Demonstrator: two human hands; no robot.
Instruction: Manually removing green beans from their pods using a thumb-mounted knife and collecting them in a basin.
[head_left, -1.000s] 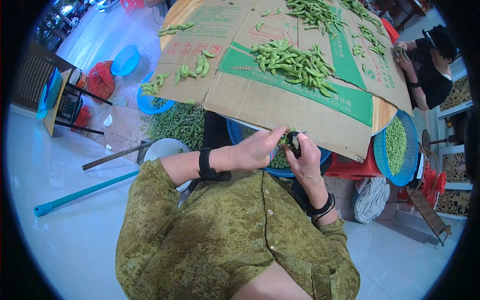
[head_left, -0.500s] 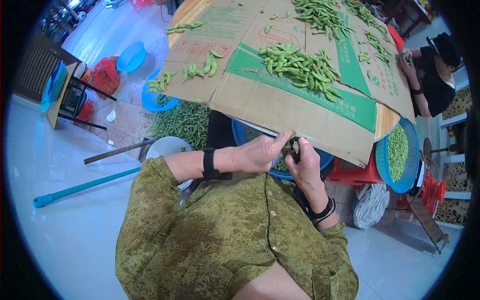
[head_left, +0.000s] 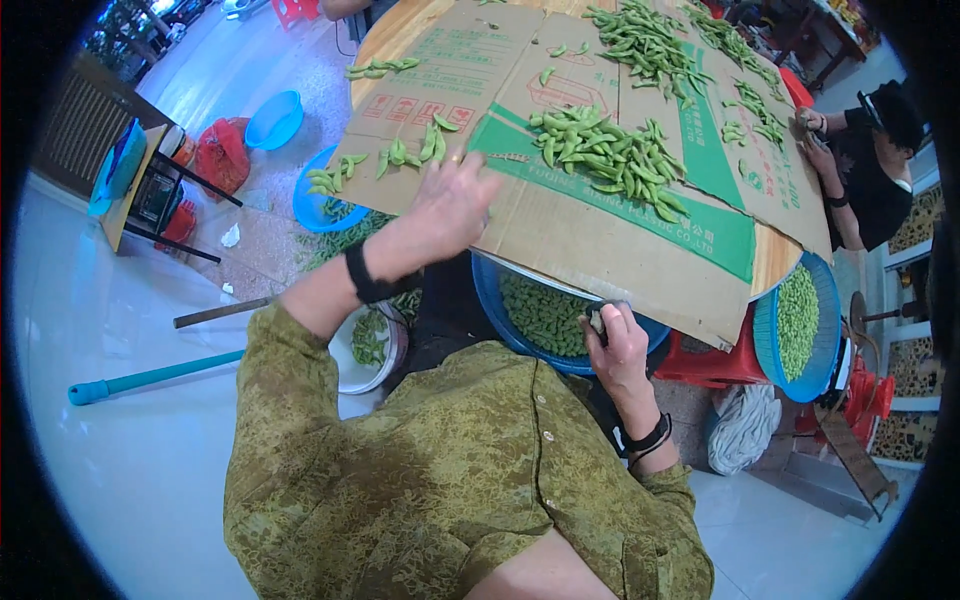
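My left hand [head_left: 452, 208] is over the near left edge of the cardboard [head_left: 530, 212], close to a few loose green soybean pods [head_left: 432, 142]. Motion smears its fingers, so I cannot tell whether they hold anything. Above the blue basin's right rim, my right hand [head_left: 622, 350] is closed round a small black object [head_left: 597, 312] with a pale part; its kind does not show. Shelled green beans lie in the blue basin [head_left: 484, 296] under the table edge. A larger heap of pods [head_left: 610, 158] rests on the cardboard's green band.
A white bucket [head_left: 398, 352] with pods or husks stands left of my lap. Another blue basket [head_left: 822, 325] of shelled beans sits right, beside a red stool [head_left: 710, 362]. A teal pole [head_left: 155, 377] lies on the left floor. Across the table sits another person [head_left: 868, 170].
My hands were together over the basin; now the left has moved up and left to the cardboard. The right has lowered slightly, keeping the black object. More of the basin's beans show.
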